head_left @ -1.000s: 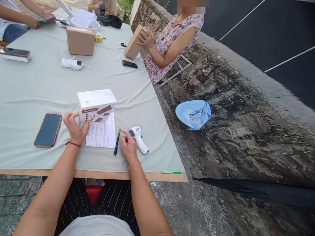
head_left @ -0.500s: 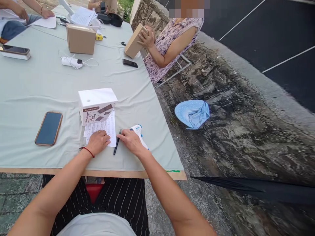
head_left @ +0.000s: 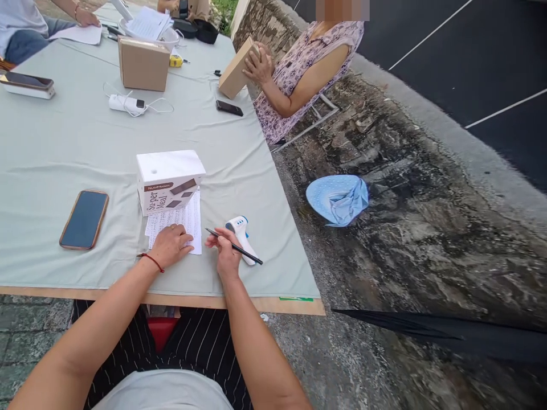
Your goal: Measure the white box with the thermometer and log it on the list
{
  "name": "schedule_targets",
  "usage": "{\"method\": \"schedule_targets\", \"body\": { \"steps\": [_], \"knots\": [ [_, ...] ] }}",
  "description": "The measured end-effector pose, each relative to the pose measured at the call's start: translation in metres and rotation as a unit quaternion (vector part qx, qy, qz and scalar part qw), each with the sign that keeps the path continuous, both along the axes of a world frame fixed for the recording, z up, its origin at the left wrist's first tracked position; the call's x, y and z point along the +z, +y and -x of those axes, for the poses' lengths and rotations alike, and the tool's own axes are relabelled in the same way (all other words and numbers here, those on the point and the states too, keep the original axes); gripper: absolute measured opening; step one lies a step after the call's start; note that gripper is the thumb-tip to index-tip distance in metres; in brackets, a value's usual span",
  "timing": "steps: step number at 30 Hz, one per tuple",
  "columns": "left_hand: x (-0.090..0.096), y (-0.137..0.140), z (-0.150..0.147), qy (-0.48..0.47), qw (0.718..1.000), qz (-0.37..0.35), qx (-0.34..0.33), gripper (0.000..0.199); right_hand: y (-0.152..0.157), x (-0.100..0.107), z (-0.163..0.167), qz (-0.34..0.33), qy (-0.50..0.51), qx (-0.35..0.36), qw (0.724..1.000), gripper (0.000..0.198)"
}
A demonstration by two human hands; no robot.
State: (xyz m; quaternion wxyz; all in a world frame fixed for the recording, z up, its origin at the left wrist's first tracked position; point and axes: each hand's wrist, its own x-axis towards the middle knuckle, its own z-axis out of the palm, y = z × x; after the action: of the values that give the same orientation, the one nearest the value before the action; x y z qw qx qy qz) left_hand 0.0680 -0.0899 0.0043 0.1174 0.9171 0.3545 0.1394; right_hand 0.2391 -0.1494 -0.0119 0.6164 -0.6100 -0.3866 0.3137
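My left hand [head_left: 171,246] lies on the printed papers [head_left: 194,219], fingers stretched out over them and holding nothing I can see. At the papers' far end stands a white box [head_left: 171,179] printed with brown bars. My right hand [head_left: 226,253] is closed around a black pen [head_left: 248,254], lifted off the cloth, its tip pointing up and left. Just behind that hand lies a white and blue infrared thermometer [head_left: 238,225], partly covered by the pen. A small dark tip sticks out beside my left wrist; I cannot make out what it is.
A phone [head_left: 84,220] lies left of the papers. Farther back are a cardboard box [head_left: 144,64], a white device with cable [head_left: 127,105] and a dark phone [head_left: 229,108]. A person at right holds a brown box [head_left: 239,68]. A blue hat [head_left: 337,199] lies beyond the table's edge.
My right hand has picked the pen up from the cloth and turned it across the hand. My left hand stays on the papers.
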Motion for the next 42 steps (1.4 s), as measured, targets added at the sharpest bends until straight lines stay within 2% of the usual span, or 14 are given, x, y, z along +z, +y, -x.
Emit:
{"method": "schedule_targets", "body": {
  "steps": [2,8,20,32,42],
  "knots": [
    [0.000,0.000,0.000,0.000,1.000,-0.002,-0.001,0.021,0.001,-0.004,0.008,0.026,0.013,0.000,1.000,0.027],
    [-0.003,-0.002,-0.003,-0.012,1.000,0.002,0.002,0.019,-0.002,-0.002,0.014,0.070,-0.058,-0.017,0.996,0.021],
    [-0.004,0.000,-0.002,-0.017,1.000,0.004,-0.002,0.019,-0.001,0.003,0.017,0.080,-0.087,0.024,0.993,0.020],
    [-0.005,0.000,-0.002,-0.022,1.000,-0.003,-0.002,0.018,0.000,0.004,0.018,0.080,-0.119,0.023,0.989,0.019],
    [-0.003,-0.001,-0.003,-0.010,1.000,-0.010,-0.001,0.019,-0.001,0.006,0.018,0.081,-0.102,0.025,0.991,0.017]
  ]
}}
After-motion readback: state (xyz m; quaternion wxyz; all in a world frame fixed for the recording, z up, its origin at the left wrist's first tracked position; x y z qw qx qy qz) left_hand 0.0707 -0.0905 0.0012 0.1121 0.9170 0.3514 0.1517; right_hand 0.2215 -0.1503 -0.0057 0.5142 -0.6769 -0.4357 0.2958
